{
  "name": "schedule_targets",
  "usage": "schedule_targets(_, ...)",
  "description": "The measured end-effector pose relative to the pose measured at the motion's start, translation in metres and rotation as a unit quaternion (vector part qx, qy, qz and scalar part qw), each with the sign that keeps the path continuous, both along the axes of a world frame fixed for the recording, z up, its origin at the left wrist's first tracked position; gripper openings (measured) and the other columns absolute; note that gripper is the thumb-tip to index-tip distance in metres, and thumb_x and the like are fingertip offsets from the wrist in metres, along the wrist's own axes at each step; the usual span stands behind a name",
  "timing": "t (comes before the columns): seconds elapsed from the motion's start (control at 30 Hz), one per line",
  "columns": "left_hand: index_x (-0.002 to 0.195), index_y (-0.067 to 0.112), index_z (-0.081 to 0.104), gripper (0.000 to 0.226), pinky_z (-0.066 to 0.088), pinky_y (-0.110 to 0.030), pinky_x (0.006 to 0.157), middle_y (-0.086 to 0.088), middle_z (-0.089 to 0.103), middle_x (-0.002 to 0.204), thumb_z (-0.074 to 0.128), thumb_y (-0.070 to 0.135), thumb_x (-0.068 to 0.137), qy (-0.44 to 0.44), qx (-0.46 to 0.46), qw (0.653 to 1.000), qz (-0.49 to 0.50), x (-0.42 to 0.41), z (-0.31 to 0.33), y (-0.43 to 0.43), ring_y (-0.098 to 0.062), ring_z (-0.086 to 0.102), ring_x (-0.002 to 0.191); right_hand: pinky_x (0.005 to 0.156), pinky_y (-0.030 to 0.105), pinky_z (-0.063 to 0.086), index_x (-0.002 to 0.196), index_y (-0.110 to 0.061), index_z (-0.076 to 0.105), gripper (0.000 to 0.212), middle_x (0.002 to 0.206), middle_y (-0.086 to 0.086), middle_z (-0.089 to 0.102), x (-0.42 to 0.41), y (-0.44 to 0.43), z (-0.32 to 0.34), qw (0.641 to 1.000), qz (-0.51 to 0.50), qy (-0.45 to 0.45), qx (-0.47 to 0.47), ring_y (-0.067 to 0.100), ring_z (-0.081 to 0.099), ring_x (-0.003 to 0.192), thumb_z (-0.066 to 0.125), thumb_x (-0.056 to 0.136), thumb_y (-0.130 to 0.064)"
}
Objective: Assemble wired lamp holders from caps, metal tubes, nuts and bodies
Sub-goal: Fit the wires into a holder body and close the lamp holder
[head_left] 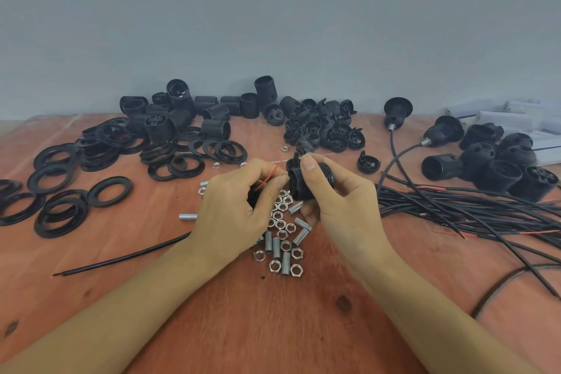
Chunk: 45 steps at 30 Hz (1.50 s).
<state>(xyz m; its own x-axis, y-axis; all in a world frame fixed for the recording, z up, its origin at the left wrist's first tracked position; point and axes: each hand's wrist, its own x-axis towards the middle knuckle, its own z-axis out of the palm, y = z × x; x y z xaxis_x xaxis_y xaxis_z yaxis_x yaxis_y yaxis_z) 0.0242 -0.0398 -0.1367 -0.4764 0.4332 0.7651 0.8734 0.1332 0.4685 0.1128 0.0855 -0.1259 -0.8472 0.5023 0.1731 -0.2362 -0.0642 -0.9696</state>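
Right hand grips lamp-holder body (black); left fingertips touching.

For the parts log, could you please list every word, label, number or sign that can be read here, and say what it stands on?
No text can be read in this picture.
White boxes, far right: any print is too blurred to read.
Lamp holder body gripped by the right hand: no visible marking.
Red wire held by the left hand: plain.
Nuts and metal tubes: no marking.
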Motion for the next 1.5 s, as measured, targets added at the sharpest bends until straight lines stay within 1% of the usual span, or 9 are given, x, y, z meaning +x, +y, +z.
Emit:
schedule_targets(0.17,0.089,0.002,0.071,0.026,0.051,-0.035,0.058,0.000,0.071,0.074,0.058,0.024,0.093,0.011,0.004,1.000,-0.001,0.003,-0.005,0.001,-0.014,0.066,0.064,0.046,0.019,0.046,0.090,-0.022,0.076,0.014,0.065,-0.004,0.062,0.001,-0.003,-0.004,1.000,-0.003,-0.001,0.002,0.009,0.052,0.046,0.066,0.091,-0.032)
schedule_targets(0.37,0.081,0.004,0.070,0.014,0.042,-0.006,0.063,0.021,0.063,0.079,0.069,0.017,0.088,-0.008,0.028,1.000,0.003,0.000,0.003,-0.001,0.008,0.061,0.068,0.046,0.021,0.047,0.088,-0.007,0.075,0.035,0.072,0.008,0.065,-0.002,-0.004,0.003,0.996,0.027,-0.009,-0.089,0.013,0.056,0.050,0.063,0.090,-0.039)
schedule_targets(0.5,0.089,0.017,0.070,0.004,0.048,-0.013,0.062,0.013,0.069,0.077,0.070,0.017,0.085,-0.059,0.050,0.997,-0.012,0.002,0.007,-0.002,-0.004,0.065,0.066,0.047,0.021,0.048,0.087,-0.007,0.076,0.033,0.073,0.009,0.064,-0.002,-0.002,0.005,0.994,0.038,-0.007,-0.097,0.013,0.056,0.051,0.061,0.094,-0.036)
schedule_targets(0.67,0.094,0.017,0.069,0.010,0.043,-0.007,0.062,0.021,0.063,0.076,0.066,0.011,0.086,-0.042,0.019,0.999,-0.022,0.001,0.008,-0.002,0.006,0.061,0.065,0.046,0.021,0.047,0.099,-0.005,0.074,0.028,0.069,0.002,0.065,0.000,0.001,0.006,0.995,0.033,-0.003,-0.093,0.011,0.055,0.050,0.060,0.095,-0.029)
schedule_targets(0.8,0.090,0.013,0.071,0.006,0.044,-0.014,0.056,0.010,0.065,0.067,0.067,0.011,0.088,0.006,0.015,1.000,-0.004,0.001,0.006,-0.003,-0.007,0.060,0.060,0.048,0.021,0.049,0.104,-0.013,0.074,0.025,0.069,0.002,0.066,0.000,0.000,0.004,0.999,0.022,0.001,-0.047,0.012,0.057,0.050,0.062,0.094,-0.032)
schedule_targets(1.0,0.087,0.001,0.073,0.020,0.049,-0.022,0.060,-0.001,0.072,0.075,0.063,0.018,0.090,0.045,0.017,0.999,0.013,0.003,-0.001,-0.002,-0.009,0.064,0.068,0.050,0.021,0.051,0.092,-0.035,0.074,0.010,0.065,-0.004,0.066,0.001,-0.002,-0.001,1.000,0.009,0.013,0.002,0.014,0.060,0.048,0.067,0.091,-0.028)
schedule_targets(1.2,0.084,0.001,0.072,0.012,0.048,-0.018,0.058,0.001,0.070,0.071,0.067,0.011,0.086,0.009,0.040,0.999,0.015,0.005,0.001,0.001,-0.009,0.064,0.066,0.051,0.028,0.055,0.095,-0.026,0.074,0.012,0.066,-0.001,0.065,0.000,-0.003,0.001,1.000,0.004,0.019,0.009,0.016,0.059,0.050,0.064,0.093,-0.032)
schedule_targets(1.3,0.091,0.010,0.071,0.007,0.050,-0.014,0.065,0.012,0.069,0.078,0.068,0.013,0.086,-0.039,0.047,0.998,0.000,0.004,0.007,-0.001,0.000,0.066,0.071,0.050,0.026,0.055,0.092,-0.014,0.075,0.025,0.071,0.004,0.069,-0.001,-0.003,0.006,0.999,0.017,0.011,-0.033,0.014,0.059,0.051,0.059,0.097,-0.032)
schedule_targets(1.5,0.085,0.014,0.069,0.003,0.044,-0.011,0.063,0.007,0.066,0.070,0.067,0.012,0.086,-0.059,0.038,0.998,0.005,0.001,0.009,-0.001,0.000,0.061,0.065,0.046,0.022,0.050,0.100,-0.005,0.073,0.022,0.077,0.008,0.069,0.000,0.007,0.009,0.995,0.040,0.004,-0.093,0.014,0.060,0.051,0.059,0.098,-0.021)
